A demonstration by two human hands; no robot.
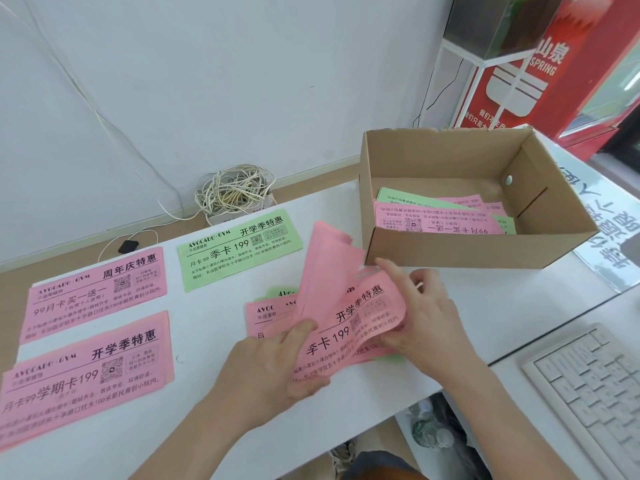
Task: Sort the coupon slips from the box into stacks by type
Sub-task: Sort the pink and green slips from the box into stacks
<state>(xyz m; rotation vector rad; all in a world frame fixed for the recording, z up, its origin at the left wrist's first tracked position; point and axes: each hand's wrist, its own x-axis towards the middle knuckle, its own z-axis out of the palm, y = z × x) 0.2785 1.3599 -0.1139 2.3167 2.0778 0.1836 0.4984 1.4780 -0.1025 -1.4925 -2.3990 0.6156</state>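
You are leafing through a bundle of pink slips (346,327) low over the worktop (346,427), just in front of the box (485,251). Your left hand (277,368) is pinching the near end, thumb on top. Your right hand (426,317) is curling its fingers round the far edge. Next, I judge, you are matching the top slip's print to the upper pink stack (97,292), the lower pink stack (83,382) or the green stack (239,249). The keyboard (595,393) is lying well aside.

The white table (211,327) carries coupon stacks (97,296) and a cardboard box (467,249).
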